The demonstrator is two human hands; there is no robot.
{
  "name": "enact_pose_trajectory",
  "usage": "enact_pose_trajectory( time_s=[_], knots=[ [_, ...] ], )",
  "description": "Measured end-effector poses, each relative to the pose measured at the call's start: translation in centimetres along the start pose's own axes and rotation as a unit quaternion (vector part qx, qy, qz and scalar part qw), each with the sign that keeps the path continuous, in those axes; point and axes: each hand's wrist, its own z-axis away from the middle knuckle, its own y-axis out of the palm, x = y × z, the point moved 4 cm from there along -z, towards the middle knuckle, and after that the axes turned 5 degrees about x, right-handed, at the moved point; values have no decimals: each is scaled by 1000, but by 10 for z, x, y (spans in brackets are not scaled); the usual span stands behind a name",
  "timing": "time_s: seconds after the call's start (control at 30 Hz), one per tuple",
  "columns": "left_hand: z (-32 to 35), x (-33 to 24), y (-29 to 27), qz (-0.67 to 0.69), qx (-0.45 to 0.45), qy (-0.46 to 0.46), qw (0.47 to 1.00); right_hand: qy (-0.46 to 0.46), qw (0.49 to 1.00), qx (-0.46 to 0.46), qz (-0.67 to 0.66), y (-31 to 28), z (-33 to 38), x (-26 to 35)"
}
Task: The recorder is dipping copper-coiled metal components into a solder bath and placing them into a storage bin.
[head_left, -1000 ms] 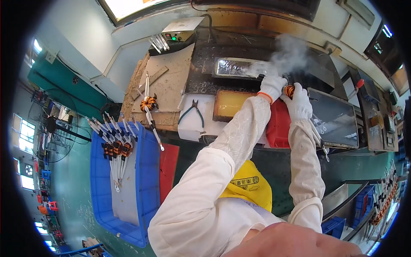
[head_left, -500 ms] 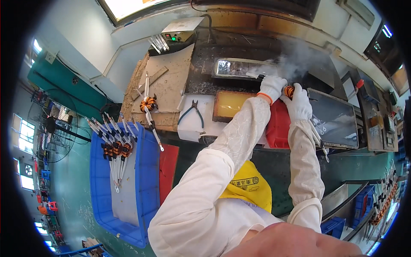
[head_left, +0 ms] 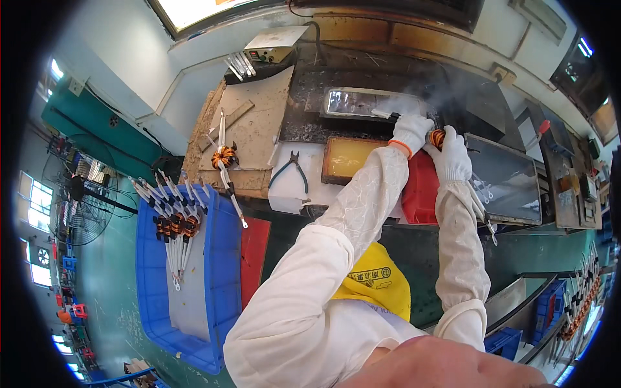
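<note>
My gloved left hand is closed on a white-sleeved wire lead, whose end reaches over the shiny solder pot. Smoke rises just right of the pot. My gloved right hand grips a ring coil wound in orange and black, close beside my left hand. White leads hang below my right forearm. Both hands' fingertips are partly hidden. A brown-framed tray of yellow material lies in front of the pot, and a red container stands beneath my hands.
Cutting pliers rest on white sheeting. Another coil lies on cardboard at left. A blue bin holds several coils with leads. A control box stands at the back, a grey tray at right.
The smoke has thinned and shifted. The green light on the control box is no longer lit. My hands stay in nearly the same place.
</note>
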Motion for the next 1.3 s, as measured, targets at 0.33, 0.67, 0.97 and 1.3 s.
enact_pose_trajectory(
  time_s=[0.33,0.67,0.97,1.3],
  knots=[
    [-1,1,1,1,30,6,1000,-1,1000,3,-1,0,1,0],
    [1,-4,0,-2,17,2,1000,-7,1000,19,-20,0,1,-5],
    [9,-30,-6,-16,49,51,997,14,999,1,-48,-5,23,-22],
    [22,-47,-10,-30,-17,137,990,34,996,-22,-76,-15,48,-31]
  ],
)
